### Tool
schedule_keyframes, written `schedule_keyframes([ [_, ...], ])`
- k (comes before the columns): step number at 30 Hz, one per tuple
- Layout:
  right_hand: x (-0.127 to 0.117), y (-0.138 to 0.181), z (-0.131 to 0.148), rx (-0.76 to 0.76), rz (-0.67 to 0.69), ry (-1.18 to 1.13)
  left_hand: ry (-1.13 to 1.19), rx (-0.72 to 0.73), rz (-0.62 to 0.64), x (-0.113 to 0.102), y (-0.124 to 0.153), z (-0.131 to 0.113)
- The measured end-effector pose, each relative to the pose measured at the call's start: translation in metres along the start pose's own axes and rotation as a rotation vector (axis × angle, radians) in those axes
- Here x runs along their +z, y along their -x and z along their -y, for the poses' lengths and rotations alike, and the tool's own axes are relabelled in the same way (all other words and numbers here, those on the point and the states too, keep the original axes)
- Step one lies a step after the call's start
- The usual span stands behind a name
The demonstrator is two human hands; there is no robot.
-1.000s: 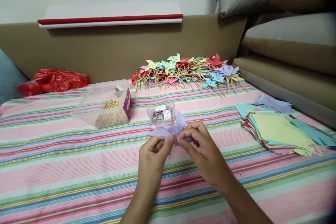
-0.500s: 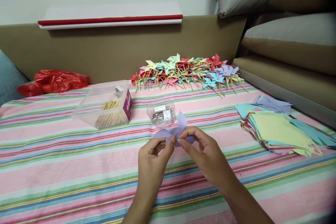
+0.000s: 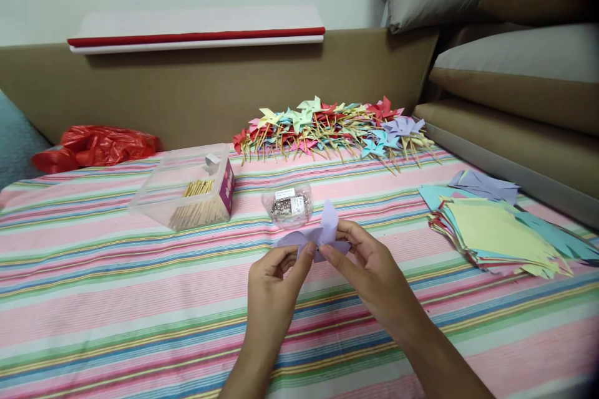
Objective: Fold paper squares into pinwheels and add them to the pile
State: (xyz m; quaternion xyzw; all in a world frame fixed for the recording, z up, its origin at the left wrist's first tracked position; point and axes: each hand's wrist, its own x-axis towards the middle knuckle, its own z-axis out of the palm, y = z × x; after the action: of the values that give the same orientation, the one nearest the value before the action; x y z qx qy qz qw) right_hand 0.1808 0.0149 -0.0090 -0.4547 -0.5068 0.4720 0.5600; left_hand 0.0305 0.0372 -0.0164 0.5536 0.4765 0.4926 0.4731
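Observation:
A purple paper pinwheel (image 3: pixel 329 219) is held between my two hands above the striped cloth, its blades folded in toward the middle. My left hand (image 3: pixel 276 280) pinches its left side between thumb and fingers, the thumb tip close to the centre. On the other side my right hand (image 3: pixel 372 268) is closed on it, thumb in front near the centre and fingers behind the right blade. A small dark spot shows at the centre, too small to make out. Just beyond the pinwheel stands a clear plastic container (image 3: pixel 287 206) of small metal pieces with white labels.
A clear box (image 3: pixel 161 199) of wooden sticks stands at the left, with a red plastic bag (image 3: pixel 110 144) behind it. Finished pinwheels on sticks (image 3: pixel 304 118) are heaped at the back. Stacked coloured paper sheets (image 3: pixel 505 230) lie at the right, beside piled cushions (image 3: pixel 519 87).
My right fingers have shifted from pinching at the front centre to behind the right blade, the thumb staying near the centre. The pinwheel has moved slightly right.

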Motion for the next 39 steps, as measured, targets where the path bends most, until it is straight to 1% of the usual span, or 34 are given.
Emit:
schedule_keyframes([
  [5,-0.0008,-0.0003,0.0014,0.029,0.004,0.013,-0.026,0.054,0.046,-0.0008,-0.0001,-0.0029],
  [10,-0.0016,-0.0008,0.001,0.03,-0.008,0.004,-0.124,0.129,0.086,-0.0033,-0.0003,-0.0023],
  [14,-0.0022,-0.0011,0.0002,0.009,-0.024,0.029,-0.219,0.213,0.068,-0.0039,-0.0016,-0.0016],
  [17,-0.0018,-0.0016,-0.001,-0.003,-0.031,0.05,-0.257,0.247,0.058,-0.0035,-0.0019,-0.0005],
  [23,-0.0012,-0.0006,-0.002,0.016,-0.02,0.01,-0.237,0.218,0.052,-0.0048,0.001,0.0035],
  [28,-0.0009,-0.0003,-0.0013,0.027,-0.021,-0.032,-0.215,0.207,0.067,-0.0048,0.0017,0.0001],
  [39,-0.0012,-0.0009,-0.0034,0.039,-0.007,-0.071,-0.347,0.391,0.019,-0.0066,0.0035,-0.0036],
])
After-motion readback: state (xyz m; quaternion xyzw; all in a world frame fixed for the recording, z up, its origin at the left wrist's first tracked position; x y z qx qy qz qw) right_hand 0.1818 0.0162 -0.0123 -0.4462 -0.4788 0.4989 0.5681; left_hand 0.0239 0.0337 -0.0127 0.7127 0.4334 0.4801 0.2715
